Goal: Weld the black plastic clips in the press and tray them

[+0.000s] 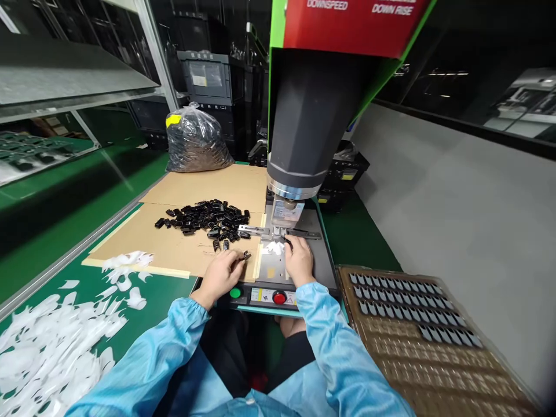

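Note:
My left hand (pixel 220 277) is over the cardboard's front right corner, fingers pinched on a small black plastic part (pixel 247 255). My right hand (pixel 299 258) reaches to the metal fixture (pixel 279 231) under the press head (pixel 287 212). Its thumb and fingers close on a small dark part (pixel 287 239), mostly hidden by the fingertips. Several white slips (pixel 274 248) lie on the grey machine base just left of that hand. A heap of similar black parts (pixel 204 218) is spread on the cardboard (pixel 165 252) beyond my left hand.
White curved slips (pixel 56 336) cover the green bench at left. A filled plastic bag (pixel 196 139) stands behind the cardboard. A green button (pixel 235 293) and red button (pixel 279 297) are on the machine's front. At right, a brown tray (pixel 391 336) holds rows of grey pieces.

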`<action>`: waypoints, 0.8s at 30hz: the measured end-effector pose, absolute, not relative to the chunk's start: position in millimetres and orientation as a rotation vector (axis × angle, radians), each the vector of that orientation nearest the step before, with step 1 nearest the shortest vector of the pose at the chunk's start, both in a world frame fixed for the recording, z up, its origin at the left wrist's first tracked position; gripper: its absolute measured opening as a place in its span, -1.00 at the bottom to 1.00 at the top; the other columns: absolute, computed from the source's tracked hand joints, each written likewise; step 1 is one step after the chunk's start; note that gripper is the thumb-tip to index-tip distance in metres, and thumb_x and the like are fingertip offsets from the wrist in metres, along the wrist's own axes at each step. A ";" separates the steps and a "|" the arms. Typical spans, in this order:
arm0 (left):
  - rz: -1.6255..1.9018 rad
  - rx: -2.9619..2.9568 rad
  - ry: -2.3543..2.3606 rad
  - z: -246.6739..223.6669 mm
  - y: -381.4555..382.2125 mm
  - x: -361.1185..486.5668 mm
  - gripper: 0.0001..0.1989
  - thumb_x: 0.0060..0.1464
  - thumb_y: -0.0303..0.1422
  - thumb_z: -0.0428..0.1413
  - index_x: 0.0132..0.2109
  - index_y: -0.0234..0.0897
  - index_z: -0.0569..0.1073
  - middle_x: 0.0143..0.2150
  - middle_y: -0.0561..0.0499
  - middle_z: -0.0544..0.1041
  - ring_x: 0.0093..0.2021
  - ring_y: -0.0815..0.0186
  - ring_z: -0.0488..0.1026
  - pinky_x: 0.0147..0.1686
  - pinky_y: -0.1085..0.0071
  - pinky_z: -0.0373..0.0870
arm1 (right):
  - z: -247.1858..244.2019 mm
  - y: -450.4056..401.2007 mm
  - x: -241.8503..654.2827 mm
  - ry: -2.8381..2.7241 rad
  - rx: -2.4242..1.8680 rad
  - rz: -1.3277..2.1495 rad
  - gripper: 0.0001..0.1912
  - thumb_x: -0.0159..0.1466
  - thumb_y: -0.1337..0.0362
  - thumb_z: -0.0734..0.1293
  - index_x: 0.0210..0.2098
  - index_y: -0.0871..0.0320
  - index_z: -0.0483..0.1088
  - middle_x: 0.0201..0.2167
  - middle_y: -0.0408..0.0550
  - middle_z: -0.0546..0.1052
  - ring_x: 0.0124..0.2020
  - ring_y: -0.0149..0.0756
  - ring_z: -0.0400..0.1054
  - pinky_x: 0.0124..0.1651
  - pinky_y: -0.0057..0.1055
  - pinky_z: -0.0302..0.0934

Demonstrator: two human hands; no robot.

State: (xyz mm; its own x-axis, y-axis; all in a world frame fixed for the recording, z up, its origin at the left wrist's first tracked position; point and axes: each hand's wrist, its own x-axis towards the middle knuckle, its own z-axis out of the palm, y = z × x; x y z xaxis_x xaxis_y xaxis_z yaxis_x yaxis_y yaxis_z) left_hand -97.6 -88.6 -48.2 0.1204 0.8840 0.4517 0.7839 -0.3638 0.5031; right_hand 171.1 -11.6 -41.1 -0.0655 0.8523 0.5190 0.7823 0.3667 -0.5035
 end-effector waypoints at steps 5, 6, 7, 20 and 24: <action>1.184 2.245 1.676 -30.2 -25.6 -42.7 -0.77 0.41 -0.29 0.09 0.09 -0.13 0.58 0.00 -0.07 0.64 0.04 0.12 0.55 0.07 0.14 0.49 | -36.4 14.2 174.6 -1.879 -1.501 0.028 -0.68 0.50 0.28 0.23 0.12 0.08 0.55 0.00 0.10 0.54 0.02 -0.06 0.39 0.13 -0.22 0.27; 1.174 2.254 1.685 -27.3 -13.5 -32.5 -0.76 0.41 -0.30 0.08 0.09 -0.14 0.59 -0.01 -0.08 0.63 0.04 0.12 0.55 0.07 0.14 0.49 | -35.7 16.2 172.5 -1.904 -1.518 0.006 -0.68 0.51 0.27 0.22 0.13 0.08 0.55 -0.02 0.10 0.54 0.01 -0.06 0.37 0.12 -0.22 0.25; 1.143 2.277 1.695 -25.0 -3.0 -23.5 -0.76 0.41 -0.30 0.08 0.08 -0.15 0.60 -0.02 -0.09 0.63 0.02 0.11 0.55 0.07 0.14 0.49 | -35.1 17.1 170.4 -1.932 -1.534 -0.020 -0.68 0.52 0.25 0.22 0.14 0.08 0.54 -0.04 0.10 0.53 0.00 -0.06 0.36 0.10 -0.22 0.24; 0.784 2.431 1.625 -12.0 10.1 -8.3 -0.58 0.32 -0.26 0.17 0.27 -0.24 0.45 0.17 -0.24 0.49 0.18 -0.03 0.47 0.20 0.02 0.45 | -23.7 7.3 168.9 -2.071 -1.546 -0.112 -0.60 0.43 0.25 0.32 0.24 0.07 0.42 0.08 0.17 0.46 0.07 0.04 0.27 0.11 -0.12 0.25; 0.912 2.340 1.475 -19.7 -28.9 -45.1 -0.46 0.35 -0.19 0.17 0.39 -0.19 0.34 0.29 -0.21 0.44 0.30 0.02 0.43 0.29 0.03 0.44 | -22.0 -22.9 213.9 -2.041 -1.423 -0.001 -0.46 0.43 0.20 0.28 0.37 0.10 0.34 0.24 0.17 0.44 0.22 0.07 0.29 0.27 0.01 0.27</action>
